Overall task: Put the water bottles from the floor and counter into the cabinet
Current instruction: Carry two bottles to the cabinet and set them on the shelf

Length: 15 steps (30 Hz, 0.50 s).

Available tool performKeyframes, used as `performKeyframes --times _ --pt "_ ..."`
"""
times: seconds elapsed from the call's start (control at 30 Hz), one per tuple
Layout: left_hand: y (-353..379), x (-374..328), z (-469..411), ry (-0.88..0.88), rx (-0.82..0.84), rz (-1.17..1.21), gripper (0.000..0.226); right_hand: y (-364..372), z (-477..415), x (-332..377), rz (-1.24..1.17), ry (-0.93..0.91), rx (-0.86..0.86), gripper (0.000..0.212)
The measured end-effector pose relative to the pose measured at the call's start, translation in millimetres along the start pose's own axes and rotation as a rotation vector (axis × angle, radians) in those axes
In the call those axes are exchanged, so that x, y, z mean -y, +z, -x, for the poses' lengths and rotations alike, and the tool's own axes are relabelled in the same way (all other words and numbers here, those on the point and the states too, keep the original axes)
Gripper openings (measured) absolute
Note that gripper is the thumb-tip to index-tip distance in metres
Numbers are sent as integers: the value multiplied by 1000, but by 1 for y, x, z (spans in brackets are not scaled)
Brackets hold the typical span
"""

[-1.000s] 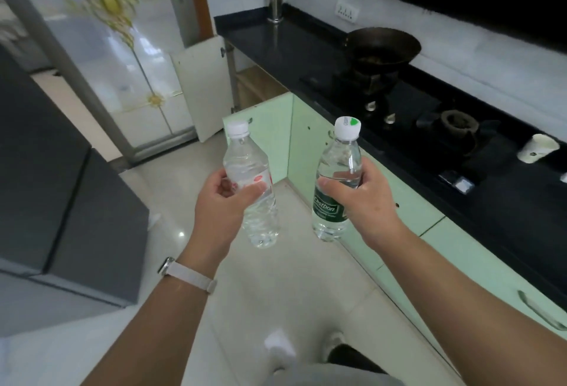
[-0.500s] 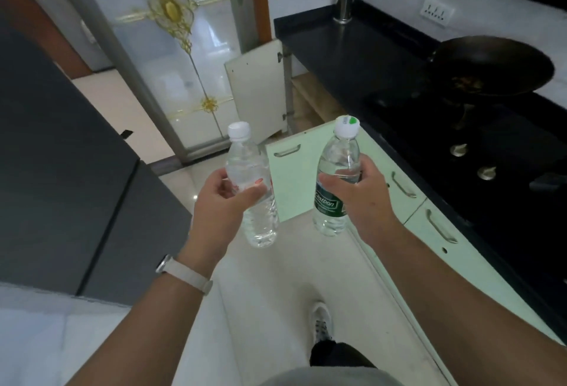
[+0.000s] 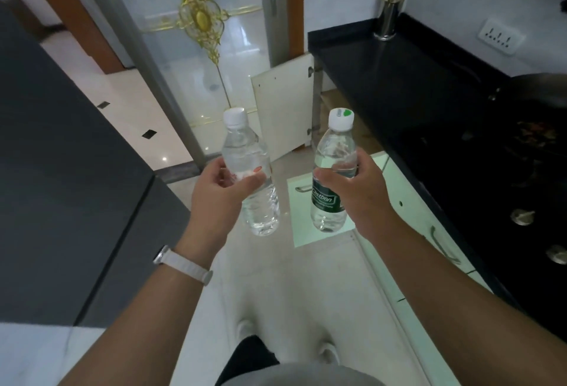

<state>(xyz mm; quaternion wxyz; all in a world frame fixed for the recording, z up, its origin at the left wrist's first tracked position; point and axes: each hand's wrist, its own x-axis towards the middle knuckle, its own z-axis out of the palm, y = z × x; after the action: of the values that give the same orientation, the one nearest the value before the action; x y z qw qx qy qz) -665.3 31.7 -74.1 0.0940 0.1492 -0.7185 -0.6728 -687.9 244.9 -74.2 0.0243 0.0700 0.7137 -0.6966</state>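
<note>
Two water bottles are held upright above the floor [image 3: 276,281], apart from each other, neither yet in the cabinet. On the left, the clear bottle [image 3: 250,168] is gripped at its middle by the left hand [image 3: 219,197], thumb in front and fingers curled behind. The hold looks light, so a smooth, full bottle could be let slip when it is lowered. The green-label bottle [image 3: 333,168] is gripped round its upper half by the right hand [image 3: 352,198]. Below it, a green door [image 3: 322,235] is swung out into the aisle and could be struck by a shin or a bottle. A grey unit [image 3: 70,171] fills the left. A glass door [image 3: 196,57] is seen far off. The cabinet [image 3: 329,99] is under the counter [image 3: 383,79], its white door [image 3: 282,109] open. On the counter a utensil holder [image 3: 387,22] is seen far, and a wok [image 3: 543,88] to the right.
</note>
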Motion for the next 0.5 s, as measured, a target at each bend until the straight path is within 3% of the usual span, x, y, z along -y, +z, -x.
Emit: performKeyframes --times 0.23,0.5 --pt "-40 9 -94 -14 16 0 31 70 -68 9 55 -12 -15 35" --pt "-99 6 -239 -14 164 19 30 181 -163 33 152 -39 -88 40"
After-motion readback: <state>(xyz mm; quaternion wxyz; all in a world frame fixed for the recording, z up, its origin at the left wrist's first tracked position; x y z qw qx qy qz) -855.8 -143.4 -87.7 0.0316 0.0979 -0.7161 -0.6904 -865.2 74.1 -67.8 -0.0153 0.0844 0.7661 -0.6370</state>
